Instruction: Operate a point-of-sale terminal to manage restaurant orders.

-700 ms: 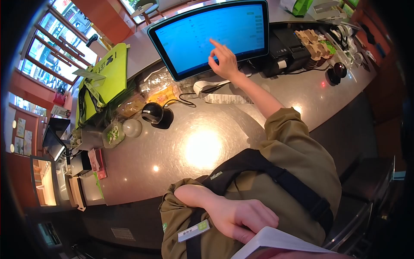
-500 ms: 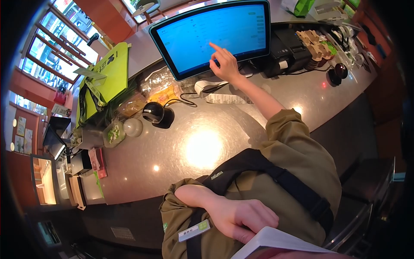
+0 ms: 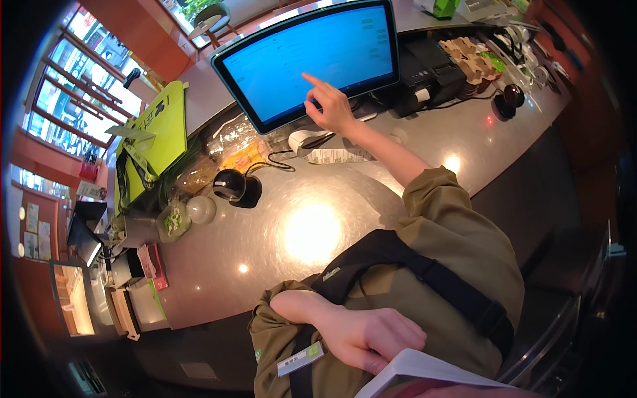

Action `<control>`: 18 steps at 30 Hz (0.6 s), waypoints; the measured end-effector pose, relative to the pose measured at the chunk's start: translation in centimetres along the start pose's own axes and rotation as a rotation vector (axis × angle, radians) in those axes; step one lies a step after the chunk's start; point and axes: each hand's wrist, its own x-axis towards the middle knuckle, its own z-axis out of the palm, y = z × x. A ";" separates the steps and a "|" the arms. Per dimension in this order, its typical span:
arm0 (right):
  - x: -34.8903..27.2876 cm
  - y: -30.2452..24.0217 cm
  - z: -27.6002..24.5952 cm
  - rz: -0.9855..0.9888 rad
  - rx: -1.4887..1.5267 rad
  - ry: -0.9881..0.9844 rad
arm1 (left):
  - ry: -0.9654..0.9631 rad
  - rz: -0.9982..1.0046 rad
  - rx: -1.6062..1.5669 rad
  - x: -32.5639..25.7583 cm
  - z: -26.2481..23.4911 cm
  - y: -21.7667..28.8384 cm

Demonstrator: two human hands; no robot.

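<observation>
Right hand (image 3: 334,109) raised to the blue touchscreen monitor (image 3: 312,63), index finger extended onto the lower middle of the screen, other fingers curled in, gripping nothing. Left hand (image 3: 371,338) well below the monitor, against the olive jacket, fingers closed along the edge of a white notepad (image 3: 424,375). Below the monitor on the grey counter (image 3: 265,265): a printed receipt (image 3: 338,156) and a black barcode scanner (image 3: 233,186).
</observation>
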 end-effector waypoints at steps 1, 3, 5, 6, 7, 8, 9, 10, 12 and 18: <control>-0.4 0.1 -0.3 0.036 0.008 -0.011 | -0.001 0.016 0.020 0.0 0.0 -0.1; -1.3 0.4 -1.1 0.061 0.003 0.007 | -0.012 0.028 0.037 0.0 0.0 -0.2; -1.9 1.4 -2.0 0.096 -0.001 0.025 | -0.001 0.016 0.034 0.1 0.0 -0.1; -2.1 2.1 -2.5 0.096 -0.006 0.030 | -0.006 0.012 0.032 0.2 -0.1 -0.1; -2.1 3.1 -3.1 0.103 -0.067 0.080 | -0.010 0.004 0.031 0.2 -0.1 -0.1; -2.0 4.2 -3.7 0.109 -0.126 0.128 | -0.013 -0.004 0.032 0.3 -0.1 -0.1; -1.1 4.9 -4.7 0.042 -0.189 0.194 | -0.010 -0.005 0.031 0.3 -0.1 -0.1; -0.4 5.8 -5.5 0.134 -0.195 0.218 | -0.016 -0.008 0.028 0.3 -0.1 -0.2; 0.9 7.6 -7.3 0.213 -0.287 0.267 | -0.023 -0.014 0.019 0.6 -0.2 -0.3; 2.3 8.5 -8.2 0.288 -0.260 0.177 | -0.019 -0.021 0.026 0.6 -0.4 -0.3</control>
